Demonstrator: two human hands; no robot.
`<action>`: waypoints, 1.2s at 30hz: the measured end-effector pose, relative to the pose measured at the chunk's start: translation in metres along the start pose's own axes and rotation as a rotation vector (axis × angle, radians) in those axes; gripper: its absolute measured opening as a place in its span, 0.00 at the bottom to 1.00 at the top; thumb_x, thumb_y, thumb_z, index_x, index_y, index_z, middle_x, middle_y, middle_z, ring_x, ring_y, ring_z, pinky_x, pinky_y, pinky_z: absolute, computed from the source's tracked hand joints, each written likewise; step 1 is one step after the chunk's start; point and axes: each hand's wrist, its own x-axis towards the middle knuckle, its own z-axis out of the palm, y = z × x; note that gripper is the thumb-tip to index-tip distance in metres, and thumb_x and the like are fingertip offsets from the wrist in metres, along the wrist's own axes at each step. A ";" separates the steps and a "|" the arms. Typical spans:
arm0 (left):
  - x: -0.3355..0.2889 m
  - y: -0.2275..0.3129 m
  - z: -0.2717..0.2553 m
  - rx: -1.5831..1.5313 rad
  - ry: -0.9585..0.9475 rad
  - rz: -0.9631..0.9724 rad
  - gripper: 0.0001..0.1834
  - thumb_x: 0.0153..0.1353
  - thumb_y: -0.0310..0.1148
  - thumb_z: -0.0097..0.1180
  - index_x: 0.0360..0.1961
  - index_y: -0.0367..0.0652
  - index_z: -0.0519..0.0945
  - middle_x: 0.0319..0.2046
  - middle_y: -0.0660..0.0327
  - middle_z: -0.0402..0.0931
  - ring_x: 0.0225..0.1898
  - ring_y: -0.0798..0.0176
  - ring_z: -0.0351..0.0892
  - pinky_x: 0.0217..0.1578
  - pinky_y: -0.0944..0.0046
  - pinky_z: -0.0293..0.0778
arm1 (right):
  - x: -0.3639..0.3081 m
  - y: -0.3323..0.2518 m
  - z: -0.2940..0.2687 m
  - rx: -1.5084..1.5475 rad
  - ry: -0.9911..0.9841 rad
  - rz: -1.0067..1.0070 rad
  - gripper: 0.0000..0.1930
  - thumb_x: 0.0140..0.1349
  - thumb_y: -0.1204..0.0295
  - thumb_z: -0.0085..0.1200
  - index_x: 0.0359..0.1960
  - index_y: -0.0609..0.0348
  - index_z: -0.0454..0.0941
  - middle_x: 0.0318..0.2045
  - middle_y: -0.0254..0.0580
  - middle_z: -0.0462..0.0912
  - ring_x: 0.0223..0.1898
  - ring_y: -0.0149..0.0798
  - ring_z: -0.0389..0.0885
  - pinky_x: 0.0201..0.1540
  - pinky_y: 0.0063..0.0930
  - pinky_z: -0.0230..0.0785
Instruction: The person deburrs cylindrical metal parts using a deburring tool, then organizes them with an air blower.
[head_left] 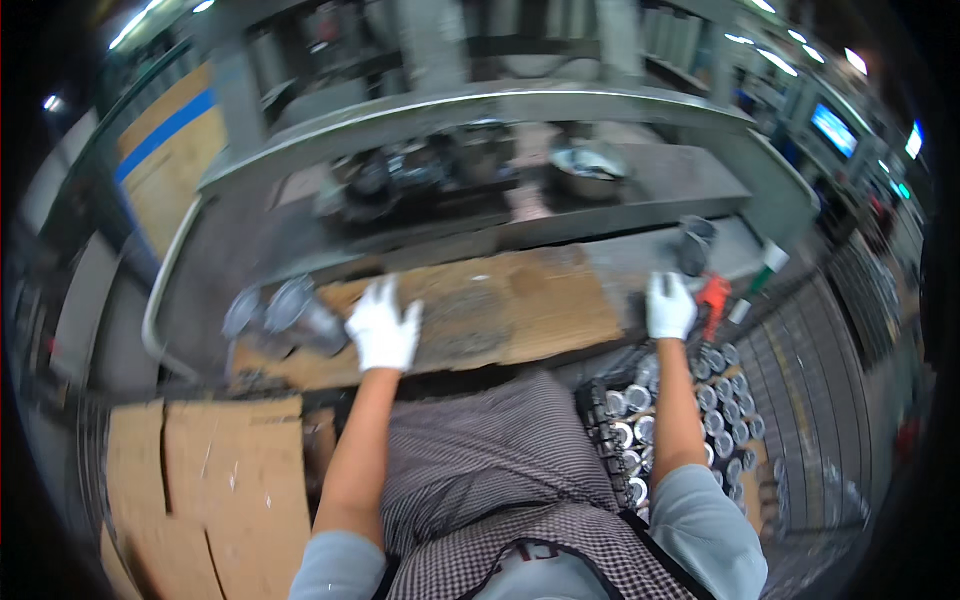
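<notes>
My left hand [382, 330], in a white glove, is over the left part of a brown cardboard sheet [560, 290] on the bench. Its fingers and thumb are apart, with nothing between them. Just left of it, two grey metal cup-shaped parts [308, 318] lie tilted, somewhat blurred. My right hand [671, 308], also white-gloved, is beyond the right end of the cardboard, its fingers pointing forward and nothing visible in them. An orange-red tool or handle [712, 300] is close to its right. Behind it stands a dark grey cup-shaped metal part [697, 245].
A metal bowl [588, 170] and several dark metal parts [375, 180] sit on a raised ledge behind the bench. Several round silver-topped parts [725, 410] stand in rows at my right. Cardboard [235, 480] lies low at my left. A green-and-white object [765, 270] is at the bench's right edge.
</notes>
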 end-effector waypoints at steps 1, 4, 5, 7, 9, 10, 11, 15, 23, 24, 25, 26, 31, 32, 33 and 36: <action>-0.003 -0.005 -0.001 0.007 0.013 0.004 0.35 0.55 0.49 0.61 0.63 0.47 0.70 0.61 0.45 0.68 0.58 0.43 0.71 0.57 0.44 0.65 | 0.000 -0.008 -0.001 -0.042 -0.074 0.047 0.17 0.65 0.54 0.51 0.33 0.54 0.79 0.30 0.54 0.82 0.34 0.59 0.80 0.38 0.47 0.73; -0.015 -0.008 0.006 0.006 0.079 0.010 0.36 0.55 0.48 0.61 0.64 0.50 0.69 0.62 0.46 0.66 0.60 0.42 0.66 0.58 0.44 0.63 | -0.003 0.004 0.002 -0.007 -0.061 0.002 0.17 0.64 0.53 0.50 0.30 0.55 0.76 0.27 0.55 0.81 0.32 0.59 0.80 0.35 0.49 0.71; -0.015 -0.007 0.007 0.024 0.058 0.017 0.34 0.55 0.48 0.61 0.63 0.50 0.70 0.62 0.46 0.67 0.60 0.42 0.66 0.58 0.44 0.62 | -0.003 0.004 -0.001 -0.016 -0.073 0.025 0.18 0.64 0.53 0.50 0.30 0.56 0.75 0.26 0.55 0.80 0.32 0.58 0.80 0.35 0.49 0.70; -0.008 -0.003 0.011 0.038 0.038 0.033 0.33 0.56 0.49 0.60 0.62 0.50 0.72 0.61 0.47 0.67 0.60 0.43 0.66 0.58 0.44 0.61 | -0.002 0.008 -0.005 -0.018 -0.077 0.052 0.18 0.65 0.53 0.50 0.28 0.57 0.75 0.26 0.55 0.80 0.31 0.58 0.80 0.35 0.49 0.70; -0.003 -0.004 0.011 0.080 -0.384 -0.015 0.31 0.57 0.50 0.59 0.60 0.50 0.74 0.59 0.48 0.69 0.59 0.45 0.67 0.58 0.44 0.61 | -0.001 0.008 -0.006 -0.026 -0.064 0.054 0.18 0.65 0.53 0.50 0.28 0.56 0.75 0.26 0.55 0.80 0.31 0.58 0.80 0.35 0.49 0.70; -0.003 -0.005 0.012 0.078 -0.381 -0.013 0.31 0.57 0.50 0.59 0.60 0.50 0.74 0.59 0.48 0.69 0.59 0.45 0.67 0.58 0.44 0.61 | -0.001 0.008 -0.005 -0.032 -0.059 0.054 0.18 0.65 0.53 0.50 0.28 0.56 0.75 0.25 0.55 0.80 0.31 0.58 0.80 0.34 0.49 0.70; -0.004 -0.005 0.012 0.086 -0.349 -0.006 0.30 0.57 0.51 0.58 0.59 0.50 0.74 0.58 0.49 0.70 0.59 0.45 0.67 0.57 0.45 0.60 | -0.001 0.007 -0.005 -0.031 -0.057 0.052 0.18 0.65 0.53 0.50 0.28 0.56 0.75 0.25 0.55 0.80 0.31 0.58 0.80 0.34 0.49 0.70; -0.009 -0.007 0.020 0.086 -0.050 0.025 0.30 0.57 0.51 0.58 0.59 0.51 0.74 0.57 0.49 0.70 0.60 0.46 0.66 0.57 0.45 0.60 | 0.000 0.005 -0.003 -0.026 -0.039 0.020 0.18 0.65 0.53 0.50 0.27 0.56 0.75 0.25 0.55 0.80 0.30 0.58 0.80 0.34 0.49 0.70; -0.005 -0.010 0.018 0.082 -0.144 0.039 0.31 0.58 0.52 0.57 0.61 0.51 0.72 0.59 0.48 0.69 0.60 0.44 0.66 0.58 0.44 0.60 | 0.000 0.003 -0.004 -0.043 -0.051 0.033 0.19 0.65 0.53 0.49 0.28 0.55 0.75 0.25 0.55 0.80 0.31 0.58 0.80 0.34 0.49 0.70; -0.004 -0.012 0.018 0.096 -0.349 0.022 0.32 0.58 0.52 0.57 0.62 0.51 0.71 0.60 0.47 0.68 0.60 0.43 0.66 0.59 0.44 0.59 | 0.000 0.004 -0.003 -0.044 -0.053 0.032 0.19 0.65 0.53 0.49 0.28 0.56 0.75 0.25 0.55 0.80 0.31 0.58 0.80 0.35 0.49 0.70; -0.005 -0.013 0.018 0.095 -0.348 0.022 0.32 0.58 0.52 0.57 0.62 0.51 0.71 0.60 0.47 0.68 0.60 0.43 0.66 0.59 0.44 0.59 | 0.000 0.005 -0.003 -0.044 -0.055 0.030 0.18 0.65 0.53 0.49 0.28 0.56 0.75 0.25 0.55 0.80 0.31 0.58 0.80 0.35 0.49 0.70; -0.005 -0.011 0.016 0.082 -0.349 0.011 0.33 0.59 0.51 0.57 0.63 0.51 0.70 0.61 0.47 0.67 0.60 0.43 0.66 0.59 0.43 0.59 | -0.001 0.006 -0.003 -0.045 -0.053 0.030 0.18 0.65 0.53 0.49 0.28 0.56 0.75 0.25 0.55 0.80 0.31 0.58 0.80 0.35 0.49 0.70; -0.013 -0.007 0.016 0.088 -0.092 -0.006 0.35 0.58 0.52 0.57 0.65 0.52 0.68 0.62 0.47 0.66 0.60 0.43 0.66 0.59 0.44 0.60 | -0.004 0.005 -0.005 -0.038 -0.061 0.033 0.18 0.65 0.53 0.49 0.29 0.56 0.75 0.26 0.54 0.81 0.31 0.58 0.80 0.35 0.49 0.70; -0.011 -0.007 0.016 0.072 -0.047 0.010 0.36 0.58 0.52 0.58 0.65 0.52 0.68 0.63 0.47 0.65 0.60 0.43 0.66 0.58 0.44 0.60 | -0.004 0.005 -0.005 -0.036 -0.064 0.031 0.18 0.65 0.53 0.49 0.29 0.56 0.75 0.26 0.54 0.81 0.31 0.58 0.80 0.35 0.49 0.70; -0.010 -0.007 0.014 0.057 -0.003 0.024 0.37 0.57 0.52 0.58 0.66 0.52 0.67 0.63 0.47 0.65 0.60 0.43 0.65 0.58 0.44 0.61 | -0.004 0.005 -0.004 -0.032 -0.065 0.038 0.18 0.65 0.53 0.50 0.29 0.56 0.75 0.26 0.54 0.81 0.31 0.58 0.80 0.35 0.49 0.71; -0.011 -0.003 0.005 0.054 -0.017 -0.004 0.37 0.56 0.51 0.60 0.66 0.51 0.67 0.64 0.46 0.64 0.60 0.42 0.65 0.58 0.44 0.62 | -0.006 0.004 0.000 -0.042 -0.064 -0.001 0.18 0.65 0.53 0.49 0.30 0.56 0.75 0.26 0.55 0.81 0.32 0.58 0.80 0.36 0.49 0.71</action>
